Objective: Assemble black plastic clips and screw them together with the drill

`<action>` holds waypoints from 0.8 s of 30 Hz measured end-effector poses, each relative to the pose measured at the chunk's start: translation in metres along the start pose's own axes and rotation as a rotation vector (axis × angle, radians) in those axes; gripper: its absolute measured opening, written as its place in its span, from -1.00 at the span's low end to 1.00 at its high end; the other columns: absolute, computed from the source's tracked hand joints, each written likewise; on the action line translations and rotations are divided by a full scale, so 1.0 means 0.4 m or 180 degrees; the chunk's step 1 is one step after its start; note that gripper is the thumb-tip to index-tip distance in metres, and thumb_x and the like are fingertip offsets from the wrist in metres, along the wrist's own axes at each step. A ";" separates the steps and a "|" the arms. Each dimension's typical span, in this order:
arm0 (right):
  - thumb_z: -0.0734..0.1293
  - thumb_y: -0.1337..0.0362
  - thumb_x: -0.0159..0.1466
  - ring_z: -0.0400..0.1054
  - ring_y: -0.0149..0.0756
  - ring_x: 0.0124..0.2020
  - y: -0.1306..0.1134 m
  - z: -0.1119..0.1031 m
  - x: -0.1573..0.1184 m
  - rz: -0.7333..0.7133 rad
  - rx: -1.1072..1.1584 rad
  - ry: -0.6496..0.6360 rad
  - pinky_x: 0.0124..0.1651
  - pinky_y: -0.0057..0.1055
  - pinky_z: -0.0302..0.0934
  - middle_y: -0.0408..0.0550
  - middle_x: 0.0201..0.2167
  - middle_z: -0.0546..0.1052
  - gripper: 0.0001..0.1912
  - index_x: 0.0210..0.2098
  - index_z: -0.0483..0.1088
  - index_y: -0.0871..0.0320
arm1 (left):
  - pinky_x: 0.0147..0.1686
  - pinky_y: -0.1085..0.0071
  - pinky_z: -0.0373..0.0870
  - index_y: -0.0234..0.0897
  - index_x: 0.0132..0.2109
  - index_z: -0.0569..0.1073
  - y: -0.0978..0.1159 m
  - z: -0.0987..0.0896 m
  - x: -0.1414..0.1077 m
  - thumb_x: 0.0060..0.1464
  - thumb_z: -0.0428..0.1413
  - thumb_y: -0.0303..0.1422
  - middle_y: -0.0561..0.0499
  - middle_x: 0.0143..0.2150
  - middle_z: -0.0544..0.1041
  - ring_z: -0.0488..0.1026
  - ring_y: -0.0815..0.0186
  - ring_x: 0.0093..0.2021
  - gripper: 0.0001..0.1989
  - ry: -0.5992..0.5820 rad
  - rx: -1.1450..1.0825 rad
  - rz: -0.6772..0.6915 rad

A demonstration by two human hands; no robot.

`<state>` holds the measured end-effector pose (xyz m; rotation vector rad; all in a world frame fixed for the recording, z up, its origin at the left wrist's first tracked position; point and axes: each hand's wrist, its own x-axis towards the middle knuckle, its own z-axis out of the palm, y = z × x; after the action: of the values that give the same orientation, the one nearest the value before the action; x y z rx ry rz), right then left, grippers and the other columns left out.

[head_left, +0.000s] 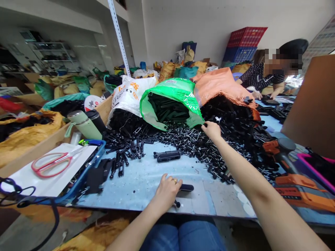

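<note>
My left hand (pixel 169 190) is near the table's front edge, fingers curled over a black plastic part. Its rounded black bar end (pixel 186 188) sticks out to the right, and a small black knob (pixel 177 204) shows below. The palm hides the rest. My right hand (pixel 212 131) reaches forward, fingers pinched at the lower right corner of a green woven bag (pixel 171 83) lying open with long black parts inside. Beneath that hand spreads a heap of black-headed screws (pixel 193 139). Between my hands and the bag lies a black clamp-like part (pixel 169 156).
A white bag (pixel 131 94) and an orange bag (pixel 214 83) flank the green one. At left, red-handled scissors (pixel 52 164) rest on a white sheet over a blue tray (pixel 101 148). An orange cordless drill (pixel 288 174) lies at right. Another person works at the far right.
</note>
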<state>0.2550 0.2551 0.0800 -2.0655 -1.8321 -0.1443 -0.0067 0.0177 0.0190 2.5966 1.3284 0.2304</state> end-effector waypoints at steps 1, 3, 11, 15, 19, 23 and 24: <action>0.20 0.17 0.21 0.34 -0.13 -0.17 0.022 -0.018 -0.018 -0.0048 0.0049 0.0186 -0.09 -0.28 0.14 0.15 -0.20 0.50 -0.63 -0.12 0.43 0.27 | 0.02 0.05 0.17 -0.23 0.05 0.33 -0.004 0.003 -0.005 0.13 -0.08 -0.51 -0.10 -0.22 0.46 0.37 0.19 -0.15 -0.66 0.0014 -0.0060 -0.0125; 0.21 0.14 0.20 0.36 -0.15 -0.20 0.072 -0.059 -0.084 -0.0255 0.0325 0.0639 -0.08 -0.27 0.16 0.11 -0.19 0.50 -0.61 -0.09 0.42 0.25 | -0.01 0.05 0.21 -0.26 0.07 0.32 -0.012 0.007 -0.013 0.10 0.02 -0.39 -0.15 -0.13 0.45 0.33 0.11 -0.07 -0.64 0.0101 -0.0492 -0.0349; 0.31 0.00 0.12 0.40 -0.20 -0.29 0.072 -0.179 -0.500 -0.0560 0.2544 -0.0834 -0.26 -0.28 0.29 0.05 -0.21 0.52 -0.56 -0.10 0.44 0.12 | -0.21 0.26 0.37 -0.31 0.14 0.20 0.000 -0.034 0.074 0.18 -0.14 -0.13 -0.13 -0.13 0.40 0.42 0.28 -0.25 -0.53 0.1227 -0.4348 -0.1328; 0.04 -0.16 0.24 0.43 -0.25 -0.29 0.013 -0.194 -0.577 -0.0898 0.3062 -0.3801 -0.22 -0.31 0.27 -0.02 -0.32 0.54 -0.37 0.12 0.24 0.10 | -0.13 0.32 0.31 -0.31 -0.12 0.42 0.050 -0.044 0.052 0.09 0.04 -0.16 -0.04 -0.26 0.42 0.38 0.28 -0.22 -0.68 0.0951 -0.3750 -0.0495; 0.04 -0.13 0.26 0.38 -0.33 -0.48 0.012 -0.169 -0.604 -0.1481 0.2131 -0.3858 -0.40 -0.43 0.20 -0.09 -0.44 0.49 -0.49 -0.13 0.36 0.10 | 0.00 0.25 0.23 -0.24 0.21 0.13 0.049 -0.029 0.018 0.19 -0.17 -0.09 -0.16 0.04 0.33 0.30 0.21 0.00 -0.48 0.0431 -0.2900 0.0078; 0.14 -0.03 0.27 0.35 -0.25 -0.33 0.036 -0.102 -0.626 -0.2296 0.0648 -0.2283 -0.35 -0.42 0.13 -0.03 -0.35 0.46 -0.63 -0.28 0.36 0.13 | 0.06 0.09 0.10 -0.27 0.17 0.18 0.024 0.004 0.027 0.04 -0.06 0.07 -0.21 0.11 0.28 0.16 0.05 0.13 -0.33 -0.0131 -0.1250 -0.0030; 0.13 -0.01 0.28 0.34 -0.25 -0.33 0.039 -0.086 -0.632 -0.2382 0.0429 -0.2122 -0.36 -0.42 0.11 -0.03 -0.35 0.45 -0.64 -0.29 0.35 0.13 | 0.05 0.08 0.10 -0.29 0.12 0.23 0.024 0.013 0.031 -0.03 0.00 0.10 -0.21 0.08 0.31 0.18 0.03 0.11 -0.30 -0.0215 -0.0988 0.0016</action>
<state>0.2388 0.0052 0.0279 -1.3100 -2.8408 0.5212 0.0093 0.0217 0.0173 2.3277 1.1599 0.3189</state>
